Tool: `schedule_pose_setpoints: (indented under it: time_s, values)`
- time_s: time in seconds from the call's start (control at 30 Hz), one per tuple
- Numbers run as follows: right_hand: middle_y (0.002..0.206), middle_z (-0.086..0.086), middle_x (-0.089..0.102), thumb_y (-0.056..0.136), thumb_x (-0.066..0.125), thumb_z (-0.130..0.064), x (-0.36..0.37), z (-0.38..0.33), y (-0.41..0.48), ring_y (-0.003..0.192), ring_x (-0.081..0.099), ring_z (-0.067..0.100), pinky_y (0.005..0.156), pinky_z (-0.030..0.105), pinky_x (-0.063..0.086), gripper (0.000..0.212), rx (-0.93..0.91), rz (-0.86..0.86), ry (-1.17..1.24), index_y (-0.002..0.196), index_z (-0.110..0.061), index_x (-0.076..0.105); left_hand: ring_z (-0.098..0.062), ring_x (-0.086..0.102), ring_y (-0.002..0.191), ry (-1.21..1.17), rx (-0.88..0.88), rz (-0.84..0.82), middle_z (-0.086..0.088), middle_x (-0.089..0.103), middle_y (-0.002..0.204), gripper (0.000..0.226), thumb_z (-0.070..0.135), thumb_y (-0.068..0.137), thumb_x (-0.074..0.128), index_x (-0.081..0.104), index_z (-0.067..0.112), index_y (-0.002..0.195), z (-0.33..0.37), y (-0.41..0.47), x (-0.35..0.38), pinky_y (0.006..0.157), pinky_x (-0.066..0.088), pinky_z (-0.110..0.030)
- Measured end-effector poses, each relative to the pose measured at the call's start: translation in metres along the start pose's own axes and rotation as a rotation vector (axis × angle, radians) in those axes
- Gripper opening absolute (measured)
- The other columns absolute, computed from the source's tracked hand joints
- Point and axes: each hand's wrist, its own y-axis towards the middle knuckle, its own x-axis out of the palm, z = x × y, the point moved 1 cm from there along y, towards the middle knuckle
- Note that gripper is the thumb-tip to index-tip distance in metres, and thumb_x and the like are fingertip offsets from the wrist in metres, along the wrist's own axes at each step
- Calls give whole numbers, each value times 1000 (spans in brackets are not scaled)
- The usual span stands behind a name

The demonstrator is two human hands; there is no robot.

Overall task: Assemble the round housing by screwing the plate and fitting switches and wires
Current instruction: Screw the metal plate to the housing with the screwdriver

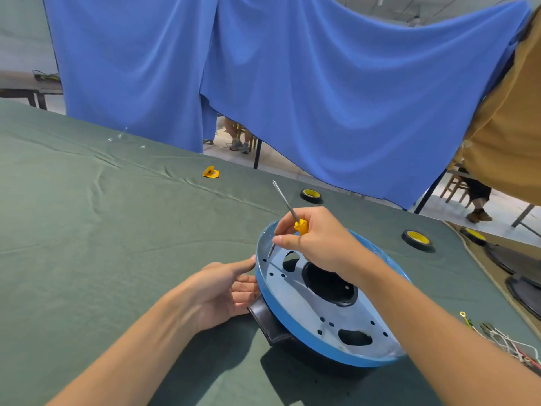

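The round housing (307, 336) with a blue rim lies tilted on the green cloth, a black tab (263, 317) sticking out at its left. Inside it sits a grey metal plate (295, 291) with several holes and a black centre opening. My right hand (322, 240) is over the plate's far left edge. It grips a yellow-handled screwdriver (301, 226) whose shaft points up and away. Its thumb and forefinger pinch a thin screw (271, 250) just above a hole near the rim. My left hand (222, 291) rests against the housing's left rim, fingers nearly straight.
Loose wires with ring terminals (503, 338) lie at the right. Tape rolls (311, 196) (418, 240) and a yellow part (211, 172) sit on the green-covered table (87, 230). Black round parts (515, 262) lie at the right edge. A blue curtain hangs behind.
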Motion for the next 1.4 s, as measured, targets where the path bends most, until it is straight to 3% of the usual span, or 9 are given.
schedule_pose_setpoints:
  time_s: [0.13,0.33,0.4,0.5,0.6,0.8,1.1,1.27,1.4]
  values:
    - [86,-8,66,85,74,-27,3,1,2,83,63,9,67,20,50,10,-10,-23,-22,83,-28,65,-13,49,33,-19,1,-11,-3,51,44,49,24,93,64,65,7,47,0,1,1,36,43,-20]
    - [83,-9,67,82,76,-28,3,-1,3,82,64,10,70,25,55,8,-23,-47,-53,82,-27,68,-16,56,38,-34,-6,-7,-9,60,53,34,29,83,71,67,-3,71,0,0,2,39,46,-21]
    - [79,-9,66,82,77,-28,3,-2,1,76,62,8,64,21,50,7,-44,-76,-104,82,-26,70,-18,59,41,-29,-6,-11,-12,63,57,38,32,77,74,67,-5,80,0,0,1,41,48,-22]
    - [77,-9,64,82,76,-28,7,-4,-3,71,57,5,54,11,38,7,-70,-81,-205,81,-25,70,-18,61,42,-18,14,-6,-13,64,59,38,33,64,78,71,-4,70,0,0,2,41,49,-22]
    - [74,-13,60,81,77,-29,12,-6,-5,73,54,3,54,13,35,8,-45,-74,-238,78,-27,70,-17,59,41,-29,29,-12,-11,62,56,33,32,64,78,72,0,56,-1,0,3,40,47,-21]
    - [79,-5,71,78,80,-23,13,-13,-4,81,63,10,71,30,56,5,45,-58,-182,79,-20,75,-17,61,42,-20,25,-15,-12,64,59,35,33,59,81,72,0,59,-1,-1,2,41,49,-21]
    - [78,-5,72,73,84,-20,14,-19,-5,79,66,10,71,28,58,8,126,-94,-174,78,-19,77,-20,66,50,-12,37,16,-15,67,65,48,34,57,83,68,-6,80,-4,0,0,48,53,-25]
    - [80,1,72,75,82,-26,13,-24,-2,80,66,16,74,41,59,11,91,-38,-262,80,-18,77,-24,70,62,3,36,22,-19,71,77,63,40,39,88,70,-4,81,-4,0,0,65,61,-35]
    - [80,-2,73,75,83,-23,16,-24,-3,79,66,12,75,36,60,9,97,-87,-272,82,-20,78,-23,68,57,6,45,45,-17,69,70,50,37,50,84,69,-4,76,-6,0,-1,55,58,-30]
